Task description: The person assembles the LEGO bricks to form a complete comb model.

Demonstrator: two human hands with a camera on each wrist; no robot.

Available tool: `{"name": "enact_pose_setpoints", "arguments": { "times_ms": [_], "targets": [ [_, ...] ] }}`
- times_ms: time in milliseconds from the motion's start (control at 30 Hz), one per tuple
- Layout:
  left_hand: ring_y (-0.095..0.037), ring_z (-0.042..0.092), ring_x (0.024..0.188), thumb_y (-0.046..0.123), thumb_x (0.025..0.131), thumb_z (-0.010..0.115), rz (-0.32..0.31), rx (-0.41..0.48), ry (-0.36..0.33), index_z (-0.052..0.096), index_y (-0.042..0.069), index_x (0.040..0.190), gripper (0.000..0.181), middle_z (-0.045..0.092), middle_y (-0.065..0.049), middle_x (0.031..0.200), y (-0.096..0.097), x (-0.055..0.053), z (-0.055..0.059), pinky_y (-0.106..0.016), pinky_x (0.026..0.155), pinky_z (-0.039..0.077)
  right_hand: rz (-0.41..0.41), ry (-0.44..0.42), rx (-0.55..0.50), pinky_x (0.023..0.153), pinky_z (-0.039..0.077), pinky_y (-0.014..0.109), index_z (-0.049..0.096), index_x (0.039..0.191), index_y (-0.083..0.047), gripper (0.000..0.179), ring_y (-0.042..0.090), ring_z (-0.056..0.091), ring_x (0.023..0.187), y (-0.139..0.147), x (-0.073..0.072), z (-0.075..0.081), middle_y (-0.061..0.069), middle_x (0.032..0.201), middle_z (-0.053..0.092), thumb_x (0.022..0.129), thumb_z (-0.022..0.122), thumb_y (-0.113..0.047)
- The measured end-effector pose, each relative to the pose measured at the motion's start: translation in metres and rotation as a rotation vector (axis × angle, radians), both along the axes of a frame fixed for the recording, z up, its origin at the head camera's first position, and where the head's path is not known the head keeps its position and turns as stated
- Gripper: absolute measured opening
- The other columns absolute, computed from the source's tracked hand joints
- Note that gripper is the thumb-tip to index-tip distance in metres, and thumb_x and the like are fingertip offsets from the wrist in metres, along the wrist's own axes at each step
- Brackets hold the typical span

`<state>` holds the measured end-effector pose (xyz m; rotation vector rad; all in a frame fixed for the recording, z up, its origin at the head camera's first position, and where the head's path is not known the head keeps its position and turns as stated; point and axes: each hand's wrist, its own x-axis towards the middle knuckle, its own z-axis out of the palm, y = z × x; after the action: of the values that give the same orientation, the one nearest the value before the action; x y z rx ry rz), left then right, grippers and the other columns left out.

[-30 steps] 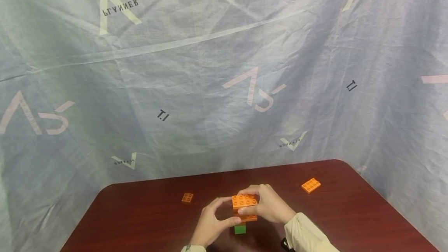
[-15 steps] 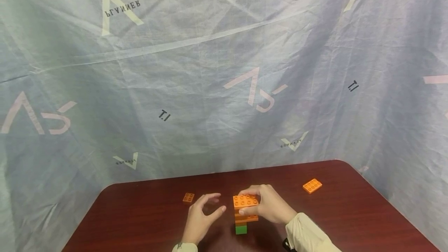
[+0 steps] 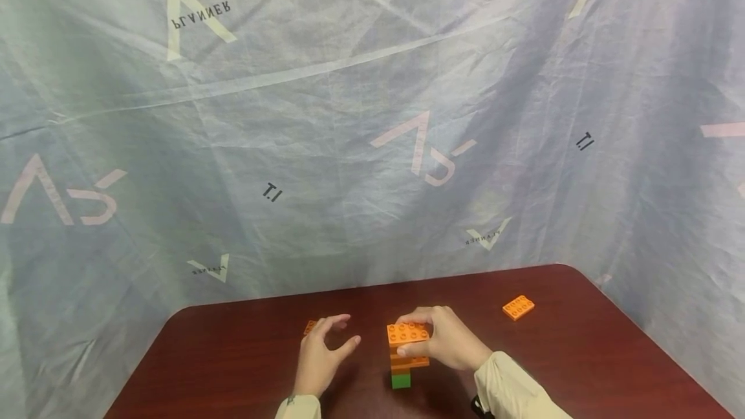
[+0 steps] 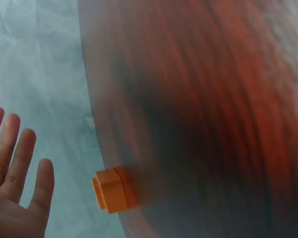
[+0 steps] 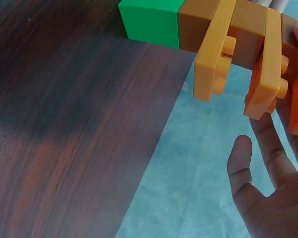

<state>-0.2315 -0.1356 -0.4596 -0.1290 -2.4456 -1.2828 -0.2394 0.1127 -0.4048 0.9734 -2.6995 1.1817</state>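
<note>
A toy brick tower (image 3: 407, 333) stands on the table in the head view. Its base is a green block (image 5: 151, 22); above come orange-brown bricks with wider orange plates (image 5: 208, 54) jutting out between them. My right hand (image 3: 451, 340) grips the tower near its top, thumb on the near side, fingers behind and partly hidden. To the tower's left my left hand (image 3: 320, 357) is held with fingers apart and nothing in them. Just beyond that hand lies a small orange brick (image 3: 309, 327), partly covered by it; the left wrist view shows this brick (image 4: 111, 191) beside the spread fingers.
An orange studded plate (image 3: 518, 307) lies at the back right of the dark red-brown table (image 3: 233, 361). A grey printed cloth (image 3: 349, 212) hangs behind the table and along both sides. Something black (image 3: 480, 406) shows by the right sleeve.
My left hand has left the tower and moved left, towards the small orange brick, which it now partly covers. My right hand keeps its grip on the tower, almost still.
</note>
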Motion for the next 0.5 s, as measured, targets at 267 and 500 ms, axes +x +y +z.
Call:
{"name": "enact_pose_setpoints", "arguments": {
  "times_ms": [267, 500],
  "targets": [
    [-0.021, 0.058, 0.095, 0.037, 0.070, 0.077, 0.128, -0.111, -0.011, 0.063, 0.024, 0.108, 0.043, 0.059, 0.007, 0.095, -0.012, -0.005, -0.002, -0.040, 0.077, 0.046, 0.007, -0.018, -0.012, 0.067, 0.045, 0.024, 0.066, 0.104, -0.029, 0.037, 0.004, 0.054, 0.074, -0.001, 0.000, 0.001, -0.017, 0.086, 0.060, 0.072, 0.072, -0.045],
    [-0.024, 0.058, 0.094, 0.029, 0.071, 0.077, 0.198, -0.165, -0.031, 0.064, 0.019, 0.110, 0.043, 0.059, 0.000, 0.101, -0.017, -0.006, 0.001, -0.043, 0.075, 0.047, 0.006, -0.054, -0.016, 0.067, 0.045, 0.025, 0.066, 0.105, -0.030, 0.037, 0.006, 0.053, 0.075, 0.000, 0.000, 0.000, -0.016, 0.087, 0.060, 0.072, 0.072, -0.044]
  ]
}}
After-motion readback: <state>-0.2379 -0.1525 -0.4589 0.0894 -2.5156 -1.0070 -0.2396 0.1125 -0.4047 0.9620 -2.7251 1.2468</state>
